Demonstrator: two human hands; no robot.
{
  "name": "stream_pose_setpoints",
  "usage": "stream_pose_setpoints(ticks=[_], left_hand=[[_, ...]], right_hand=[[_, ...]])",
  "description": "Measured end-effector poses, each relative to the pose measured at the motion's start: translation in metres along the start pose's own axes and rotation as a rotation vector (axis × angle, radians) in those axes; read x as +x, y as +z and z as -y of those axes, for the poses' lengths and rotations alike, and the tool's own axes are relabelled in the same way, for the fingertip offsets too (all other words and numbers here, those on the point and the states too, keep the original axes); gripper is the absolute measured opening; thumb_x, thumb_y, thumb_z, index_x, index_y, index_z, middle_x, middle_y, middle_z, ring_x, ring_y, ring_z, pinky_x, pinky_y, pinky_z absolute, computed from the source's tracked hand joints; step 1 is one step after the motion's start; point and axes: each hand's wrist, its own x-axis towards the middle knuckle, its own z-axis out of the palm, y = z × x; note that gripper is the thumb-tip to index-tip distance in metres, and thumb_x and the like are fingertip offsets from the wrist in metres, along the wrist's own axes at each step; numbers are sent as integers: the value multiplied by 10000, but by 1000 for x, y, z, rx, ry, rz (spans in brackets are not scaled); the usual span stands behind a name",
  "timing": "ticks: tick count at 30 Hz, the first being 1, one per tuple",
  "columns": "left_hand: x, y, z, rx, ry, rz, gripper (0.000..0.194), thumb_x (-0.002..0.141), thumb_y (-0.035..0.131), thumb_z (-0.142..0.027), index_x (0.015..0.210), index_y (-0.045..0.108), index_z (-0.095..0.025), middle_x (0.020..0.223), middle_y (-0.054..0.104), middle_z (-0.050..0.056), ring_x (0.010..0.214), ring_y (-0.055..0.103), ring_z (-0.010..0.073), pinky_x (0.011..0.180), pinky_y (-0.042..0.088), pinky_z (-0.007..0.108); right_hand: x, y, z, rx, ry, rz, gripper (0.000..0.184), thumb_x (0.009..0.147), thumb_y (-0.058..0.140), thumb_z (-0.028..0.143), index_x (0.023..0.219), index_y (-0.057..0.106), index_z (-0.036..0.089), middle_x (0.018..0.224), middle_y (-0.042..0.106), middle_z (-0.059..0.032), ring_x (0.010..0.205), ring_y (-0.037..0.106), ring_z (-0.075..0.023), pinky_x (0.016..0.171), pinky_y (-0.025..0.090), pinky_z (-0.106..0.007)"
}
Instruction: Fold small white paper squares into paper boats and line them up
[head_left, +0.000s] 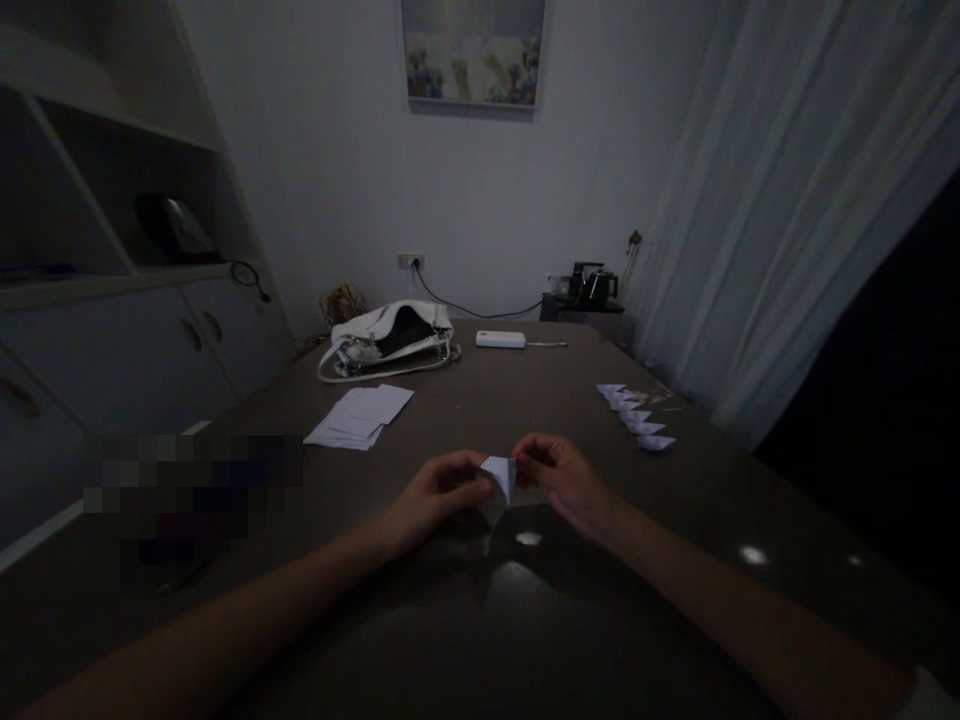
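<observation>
A small folded piece of white paper (501, 474) is held just above the dark table (480, 620), between both my hands. My left hand (442, 490) pinches its left side with curled fingers. My right hand (559, 473) pinches its right side the same way. A loose stack of white paper sheets (360, 416) lies further back on the left. A row of several small folded paper boats (637, 416) sits to the right of my hands.
A white handbag (390, 340) and a white power bank with a cable (501, 340) lie at the table's far end. Cabinets and shelves stand on the left, a white curtain on the right, a kettle (589, 285) on a small stand at the back.
</observation>
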Motion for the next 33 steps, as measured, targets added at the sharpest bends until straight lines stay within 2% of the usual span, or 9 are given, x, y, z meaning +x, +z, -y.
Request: stream_pose_setpoints(ticks=[4, 6, 10, 16, 19, 21, 24, 33], left_hand=[[0, -2, 2, -69, 10, -17, 244, 741, 633, -327, 858, 567, -124, 758, 596, 20, 650, 532, 97, 613, 403, 205], [1, -2, 2, -85, 3, -38, 241, 738, 635, -332, 825, 550, -123, 726, 583, 10, 628, 520, 90, 593, 390, 197], [3, -2, 1, -48, -26, -44, 252, 726, 637, -342, 751, 517, -122, 634, 536, -15, 570, 483, 78, 539, 354, 183], [6, -3, 4, 72, -26, -43, 295, 707, 638, -381, 707, 491, -126, 589, 485, -35, 535, 442, 68, 498, 320, 173], [5, -2, 5, 116, -20, -19, 302, 711, 632, -396, 734, 497, -127, 642, 505, -21, 566, 456, 74, 509, 330, 176], [4, -1, 4, 156, -11, -16, 301, 718, 626, -397, 740, 504, -123, 657, 506, -19, 578, 456, 74, 519, 330, 176], [4, 1, 2, 199, -8, -36, 308, 734, 605, -410, 732, 510, -118, 629, 478, -29, 564, 439, 70, 507, 314, 175], [4, 0, 5, 300, 20, -28, 291, 746, 588, -399, 748, 500, -121, 649, 482, -22, 568, 447, 75, 513, 330, 182]], right_hand=[[0, -1, -4, 32, 102, 105, 271, 631, 719, 362, 742, 565, 168, 668, 554, 18, 601, 533, -91, 582, 415, -226], [-1, -2, -5, -8, 106, 141, 239, 695, 667, 369, 765, 560, 167, 698, 557, 9, 632, 541, -99, 588, 416, -225], [-3, -2, -1, -213, -19, 113, 236, 798, 542, 397, 816, 578, 165, 758, 557, -8, 699, 537, -106, 641, 417, -233], [-7, -1, 7, -545, -276, 108, 196, 783, 572, 319, 931, 570, 190, 934, 582, -39, 871, 542, -146, 742, 420, -271], [-11, 2, 7, -751, -379, 137, 173, 739, 619, 254, 895, 581, 189, 889, 598, -26, 834, 542, -143, 733, 414, -272], [-12, 4, 6, -824, -389, 131, 121, 750, 598, 229, 861, 586, 181, 818, 600, -16, 763, 540, -128, 694, 416, -260], [-12, 6, 4, -832, -382, 112, 77, 773, 565, 225, 817, 583, 164, 750, 591, -11, 695, 539, -112, 648, 424, -240], [-14, 10, -1, -898, -416, 26, 65, 771, 558, 221, 774, 583, 160, 719, 598, -11, 642, 544, -103, 598, 425, -220]])
